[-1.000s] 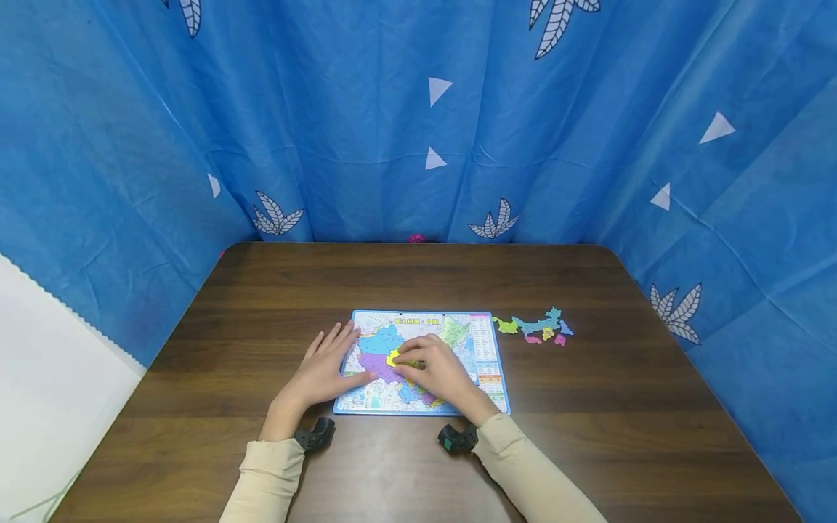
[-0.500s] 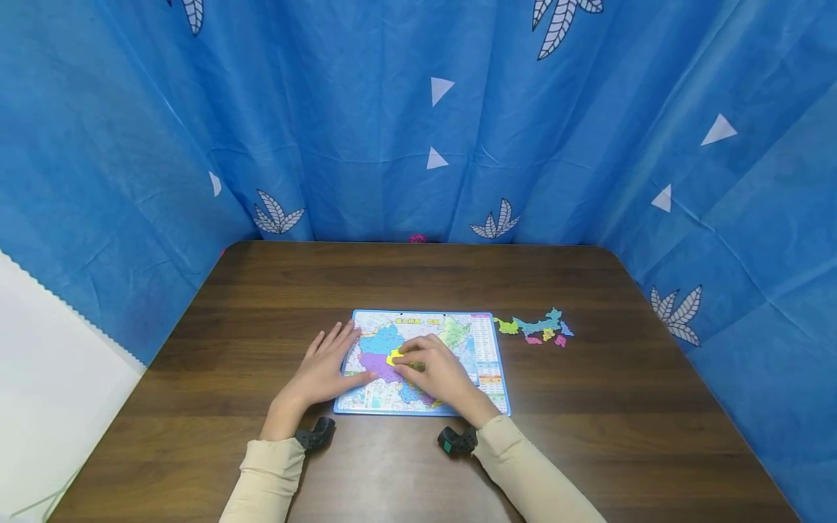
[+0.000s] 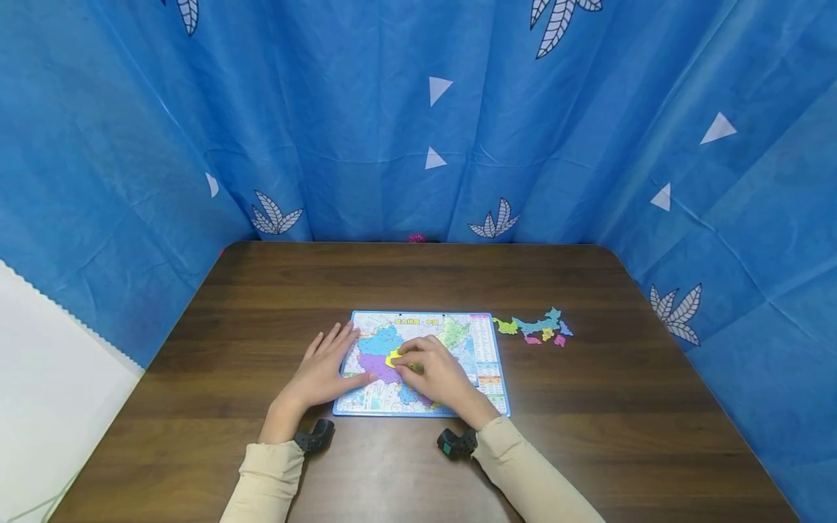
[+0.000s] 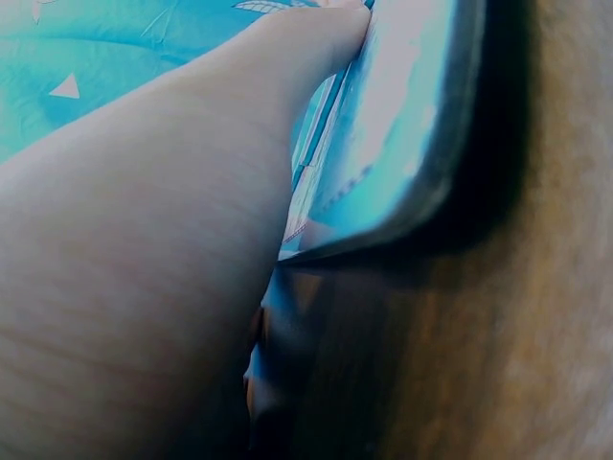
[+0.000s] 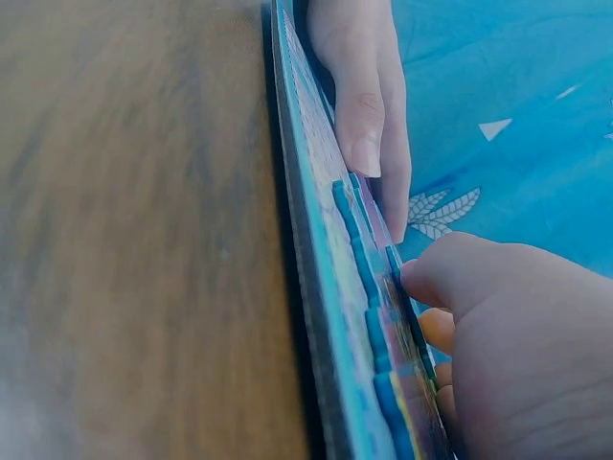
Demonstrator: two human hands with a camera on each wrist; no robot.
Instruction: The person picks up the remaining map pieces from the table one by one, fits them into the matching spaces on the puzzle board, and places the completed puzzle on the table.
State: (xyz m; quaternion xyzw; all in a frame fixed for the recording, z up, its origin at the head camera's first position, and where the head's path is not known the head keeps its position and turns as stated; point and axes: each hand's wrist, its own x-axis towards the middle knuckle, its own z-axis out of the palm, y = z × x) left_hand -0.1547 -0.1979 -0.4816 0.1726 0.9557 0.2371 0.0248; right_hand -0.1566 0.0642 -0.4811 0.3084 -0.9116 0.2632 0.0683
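A map puzzle board (image 3: pixel 487 407) with a blue rim lies flat on the table, with coloured map pieces on it. My left hand (image 3: pixel 323 374) rests with spread, straight fingers over the board's left edge, its thumb reaching onto the purple piece (image 3: pixel 374 365). Just right of that thumb, my right hand (image 3: pixel 437 372) pinches a yellow puzzle piece (image 3: pixel 393 358) between curled fingers and thumb, low over the board. A light blue piece (image 3: pixel 382 340) sits above the purple one. The right hand hides part of the board's middle. In the right wrist view the right thumb (image 5: pixel 431 278) touches the layered pieces.
Loose puzzle pieces lie right of the board: a lime green one (image 3: pixel 506 327), a long teal one (image 3: pixel 539 325), a pink one (image 3: pixel 559 340) and several other small ones. Blue curtains (image 3: pixel 392 109) hang behind the wooden table (image 3: pixel 621 407).
My right thumb has drawn slightly closer to the fingertips at the yellow piece. The left hand and the loose pieces have stayed in place.
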